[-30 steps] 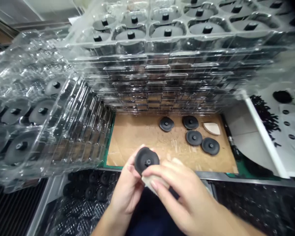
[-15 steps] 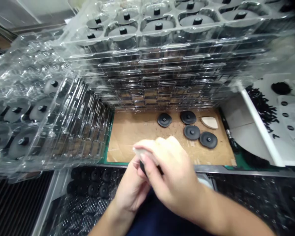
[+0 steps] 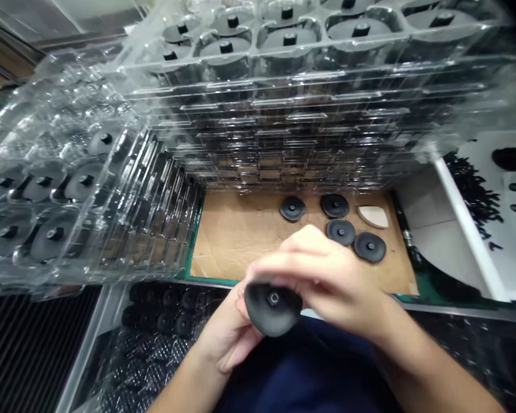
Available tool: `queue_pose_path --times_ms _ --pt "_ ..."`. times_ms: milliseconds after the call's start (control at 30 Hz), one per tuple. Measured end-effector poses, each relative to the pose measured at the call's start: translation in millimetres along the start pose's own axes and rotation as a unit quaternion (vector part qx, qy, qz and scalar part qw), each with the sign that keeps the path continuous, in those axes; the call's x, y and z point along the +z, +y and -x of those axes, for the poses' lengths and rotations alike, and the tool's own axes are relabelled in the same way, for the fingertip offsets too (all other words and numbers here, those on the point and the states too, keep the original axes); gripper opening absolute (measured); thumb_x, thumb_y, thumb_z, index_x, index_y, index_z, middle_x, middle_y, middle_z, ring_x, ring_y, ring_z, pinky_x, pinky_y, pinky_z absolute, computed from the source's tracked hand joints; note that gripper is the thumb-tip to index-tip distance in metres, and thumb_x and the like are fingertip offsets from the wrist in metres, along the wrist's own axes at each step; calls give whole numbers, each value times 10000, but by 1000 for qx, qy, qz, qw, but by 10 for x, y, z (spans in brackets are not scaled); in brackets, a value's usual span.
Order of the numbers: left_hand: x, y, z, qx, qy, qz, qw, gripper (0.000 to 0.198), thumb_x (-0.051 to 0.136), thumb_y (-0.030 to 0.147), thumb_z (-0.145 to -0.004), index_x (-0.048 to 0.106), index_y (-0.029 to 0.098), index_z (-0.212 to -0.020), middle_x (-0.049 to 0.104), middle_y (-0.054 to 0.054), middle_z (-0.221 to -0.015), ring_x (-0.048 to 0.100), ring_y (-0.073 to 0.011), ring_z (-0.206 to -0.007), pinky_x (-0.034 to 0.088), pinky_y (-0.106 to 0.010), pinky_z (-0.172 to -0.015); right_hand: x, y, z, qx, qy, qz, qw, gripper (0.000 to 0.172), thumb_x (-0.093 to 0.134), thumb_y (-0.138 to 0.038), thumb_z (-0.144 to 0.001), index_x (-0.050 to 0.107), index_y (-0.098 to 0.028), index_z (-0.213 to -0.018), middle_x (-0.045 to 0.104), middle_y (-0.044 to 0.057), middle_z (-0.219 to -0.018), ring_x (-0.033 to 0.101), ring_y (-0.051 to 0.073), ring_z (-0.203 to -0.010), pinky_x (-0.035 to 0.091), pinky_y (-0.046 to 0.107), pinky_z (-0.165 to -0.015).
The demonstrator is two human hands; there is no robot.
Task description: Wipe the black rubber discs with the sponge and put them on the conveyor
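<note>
A round black rubber disc (image 3: pixel 272 308) with a small metal hub in its middle sits in front of me, gripped from below by my left hand (image 3: pixel 227 335). My right hand (image 3: pixel 327 281) curls over the disc's top edge, fingers closed and blurred; a pale pad seen earlier in it is hidden now. Beyond my hands, on a brown cardboard sheet (image 3: pixel 236 235), lie several more black discs (image 3: pixel 340 231) and a cream wedge-shaped pad (image 3: pixel 374 217).
A tall stack of clear plastic trays (image 3: pixel 292 115) holding black discs rises behind the cardboard. Another tray stack (image 3: pixel 69 195) leans at the left. A white bin (image 3: pixel 464 229) with small black parts stands at the right. A bag of discs (image 3: pixel 163 304) lies below the table edge.
The disc was covered by my right hand half a second ago; now it shows again, lower and facing me, with the right hand moved up and to the right over it.
</note>
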State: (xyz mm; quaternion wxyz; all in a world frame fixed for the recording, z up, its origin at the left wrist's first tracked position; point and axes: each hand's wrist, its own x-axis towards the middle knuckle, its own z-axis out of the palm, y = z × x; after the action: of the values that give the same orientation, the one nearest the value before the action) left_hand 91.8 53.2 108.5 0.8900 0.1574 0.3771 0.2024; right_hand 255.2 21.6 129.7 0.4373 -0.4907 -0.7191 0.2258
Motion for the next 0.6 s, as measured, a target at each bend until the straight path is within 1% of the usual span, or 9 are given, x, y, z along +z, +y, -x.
queue_pose_path --times_ms 33,100,167,267,367,433,467,533,600 --pt "-35 8 14 -9 -16 11 1000 369 825 206 -592 711 158 -940 746 -44 -881 714 -212 -809 579 -247 -713 30 73 54 73 33 3 997 226 466 -170 -932 664 -197 -1036 659 9 -834 561 126 -743 406 272 -706" --pt "-108 19 34 -21 -42 36 998 433 826 225 -596 687 191 -1004 747 -48 -942 719 -231 -840 588 -254 -705 158 211 244 226 79 -2 971 218 490 -227 -922 659 -200 -1057 671 29 -897 590 145 -791 437 274 -703" --pt "-160 19 38 -21 -55 52 997 445 821 195 -600 677 200 -1021 745 -48 -952 719 -227 -846 589 -252 -713 347 326 503 330 54 -55 941 259 471 -294 -921 661 -207 -1074 685 56 -987 623 179 -883 480 297 -734" --pt "-173 15 14 -19 -53 50 997 426 825 187 -586 688 180 -989 741 -54 -927 717 -211 -815 590 -245 -701 549 431 851 378 -13 -114 919 281 496 -334 -882 693 -200 -1032 718 72 -987 662 227 -904 525 352 -756" --pt "-129 22 -20 -35 -63 49 996 443 838 243 -578 688 182 -990 731 -62 -947 715 -224 -832 593 -258 -698 429 394 947 403 -5 -105 909 282 506 -345 -875 689 -190 -1024 721 80 -1004 668 246 -926 530 379 -785" --pt "-86 22 -38 -49 -70 47 995 469 845 259 -570 682 187 -1004 722 -63 -956 714 -233 -841 591 -259 -703 221 252 840 399 52 -70 913 270 494 -341 -901 648 -219 -1087 692 65 -1090 647 227 -980 515 351 -804" --pt "-66 15 -46 -55 -71 45 995 472 844 253 -570 681 187 -1008 719 -64 -954 714 -231 -834 589 -257 -705 123 153 748 373 92 -41 922 252 502 -324 -909 626 -245 -1113 682 48 -1102 640 208 -976 507 321 -789" --pt "-40 -13 -60 -61 -68 37 995 393 826 225 -595 693 163 -960 719 -59 -890 709 -217 -811 582 -254 -713 0 -55 529 257 152 26 954 247 517 -245 -917 593 -288 -1148 681 14 -1060 629 165 -927 472 278 -762" --pt "-50 -55 -71 -44 -46 18 998 235 784 194 -645 711 138 -861 709 -37 -776 701 -224 -812 576 -276 -724 -13 -203 327 107 111 68 986 248 480 -190 -933 611 -265 -1130 688 2 -878 608 144 -779 431 280 -706"
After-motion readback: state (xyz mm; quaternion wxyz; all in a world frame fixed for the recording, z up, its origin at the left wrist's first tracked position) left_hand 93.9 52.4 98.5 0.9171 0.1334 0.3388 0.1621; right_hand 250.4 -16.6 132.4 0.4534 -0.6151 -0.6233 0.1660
